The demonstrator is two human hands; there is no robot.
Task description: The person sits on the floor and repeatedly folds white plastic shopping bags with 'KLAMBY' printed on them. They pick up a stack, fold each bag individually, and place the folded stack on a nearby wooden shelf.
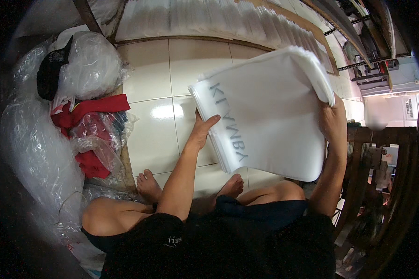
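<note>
A thick stack of white translucent plastic bags (279, 111), with dark lettering along one side, is held up in front of me above the tiled floor. My left hand (203, 129) grips its left edge, thumb on top and the fingers hidden underneath. My right hand (331, 118) is closed round the right side, where the sheets curl over into a rolled fold. The stack hangs tilted between both hands, over my right foot and knee.
Clear plastic bundles (42, 149) fill the left side, with a black cap (53, 69) and red cloth (97, 106) on them. A long row of white plastic sheets (209, 21) lies at the back. A dark wooden frame (381, 135) stands on the right.
</note>
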